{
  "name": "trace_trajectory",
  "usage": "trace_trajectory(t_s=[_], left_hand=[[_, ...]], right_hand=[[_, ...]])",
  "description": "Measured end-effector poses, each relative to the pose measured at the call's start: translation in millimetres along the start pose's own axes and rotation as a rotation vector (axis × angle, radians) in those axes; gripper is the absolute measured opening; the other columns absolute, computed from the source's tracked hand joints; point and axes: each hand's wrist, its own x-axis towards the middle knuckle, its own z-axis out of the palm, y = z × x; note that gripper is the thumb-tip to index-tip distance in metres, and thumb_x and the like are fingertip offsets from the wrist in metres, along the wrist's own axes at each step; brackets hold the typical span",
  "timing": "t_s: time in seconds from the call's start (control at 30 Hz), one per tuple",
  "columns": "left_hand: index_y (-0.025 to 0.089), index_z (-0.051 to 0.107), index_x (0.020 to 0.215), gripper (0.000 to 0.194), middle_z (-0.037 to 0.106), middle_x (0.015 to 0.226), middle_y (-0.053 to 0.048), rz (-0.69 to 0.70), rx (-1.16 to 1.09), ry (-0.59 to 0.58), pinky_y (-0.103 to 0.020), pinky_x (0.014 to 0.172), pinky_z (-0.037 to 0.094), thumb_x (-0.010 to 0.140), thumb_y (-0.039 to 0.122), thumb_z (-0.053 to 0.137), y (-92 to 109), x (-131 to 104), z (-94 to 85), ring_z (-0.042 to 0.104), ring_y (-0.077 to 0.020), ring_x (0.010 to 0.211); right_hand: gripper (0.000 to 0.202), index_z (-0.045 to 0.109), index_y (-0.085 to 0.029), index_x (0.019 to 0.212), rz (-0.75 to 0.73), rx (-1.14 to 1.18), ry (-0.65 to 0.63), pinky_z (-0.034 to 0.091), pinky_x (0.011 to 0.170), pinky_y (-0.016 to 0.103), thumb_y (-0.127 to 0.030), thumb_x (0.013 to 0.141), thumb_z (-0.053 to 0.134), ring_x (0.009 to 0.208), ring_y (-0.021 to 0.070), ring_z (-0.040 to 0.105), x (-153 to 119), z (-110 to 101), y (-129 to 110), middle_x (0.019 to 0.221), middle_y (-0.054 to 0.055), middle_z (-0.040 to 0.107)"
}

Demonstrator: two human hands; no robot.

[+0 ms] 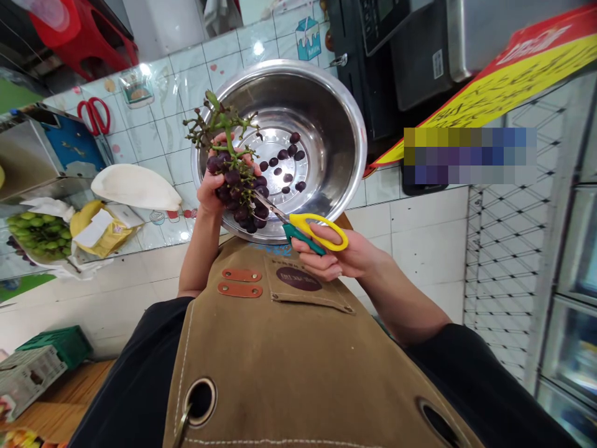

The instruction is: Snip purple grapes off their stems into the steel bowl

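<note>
Right hand (357, 255): fingers curled closed round the handles of yellow-and-green scissors (321, 233), thumb through the yellow loop. Blades pointed away from these fingers into the grape bunch (240, 190); blade gap could not be told. Left hand (212, 190): fingers closed about the bunch, partly hidden by it; bare green stems stood out above them. Below and beyond the left fingers, a steel bowl (358, 137) held loose dark grapes (291, 150) on its floor. Nearer the body than both hands: brown apron (289, 367). Left of the left fingers: white scoop-shaped object (133, 186), then, farther out, green grapes (40, 231) and red-handled scissors (96, 118).
</note>
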Motion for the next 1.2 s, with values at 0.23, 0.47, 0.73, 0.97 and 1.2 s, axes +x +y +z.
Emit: trace_trajectory(t_s=[0.23, 0.47, 0.73, 0.97, 1.2], left_hand=[[0.034, 0.063, 0.133, 0.083, 0.073, 0.105, -0.008, 0.226, 0.118, -0.013, -0.054, 0.089, 0.065, 0.062, 0.072, 0.085, -6, 0, -6.8, 0.075, -0.0357, 0.104], [0.041, 0.053, 0.146, 0.091, 0.067, 0.119, -0.008, 0.367, 0.185, -0.08, -0.062, 0.106, 0.06, 0.068, 0.076, 0.082, -19, 9, -27.8, 0.069, -0.0388, 0.126], [0.042, 0.051, 0.152, 0.103, 0.066, 0.129, -0.009, 0.37, 0.258, -0.138, -0.067, 0.111, 0.056, 0.063, 0.082, 0.084, -19, 9, -33.2, 0.067, -0.0421, 0.13], [0.041, 0.054, 0.148, 0.097, 0.065, 0.13, -0.009, 0.352, 0.257, -0.171, -0.066, 0.113, 0.054, 0.065, 0.081, 0.084, -23, 7, -33.5, 0.066, -0.0416, 0.133], [0.044, 0.054, 0.15, 0.104, 0.069, 0.124, -0.009, 0.262, 0.245, -0.078, -0.061, 0.108, 0.058, 0.059, 0.08, 0.088, -14, 1, -17.4, 0.07, -0.0398, 0.126]], right_hand=[[0.045, 0.056, -0.019, 0.095, -0.026, 0.021, 0.02, 0.021, 0.034, 0.015, -0.062, 0.109, 0.056, 0.04, 0.0051, 0.02, 0, 0, 3, 0.056, -0.012, 0.032], [0.046, 0.056, -0.019, 0.093, -0.018, 0.09, -0.007, 0.023, 0.036, 0.016, -0.062, 0.109, 0.055, 0.042, 0.0058, 0.024, 0, -1, 4, 0.057, -0.011, 0.034], [0.047, 0.058, -0.018, 0.092, -0.033, 0.159, 0.002, 0.025, 0.038, 0.016, -0.062, 0.11, 0.053, 0.042, 0.006, 0.026, 3, 4, 3, 0.058, -0.01, 0.035], [0.046, 0.057, -0.019, 0.095, -0.047, 0.173, 0.026, 0.023, 0.037, 0.015, -0.062, 0.11, 0.053, 0.042, 0.0054, 0.023, 4, 9, 7, 0.057, -0.011, 0.035], [0.042, 0.053, -0.02, 0.091, -0.051, 0.152, 0.065, 0.021, 0.036, 0.014, -0.058, 0.11, 0.059, 0.039, 0.0041, 0.017, 5, 12, 8, 0.054, -0.014, 0.033]])
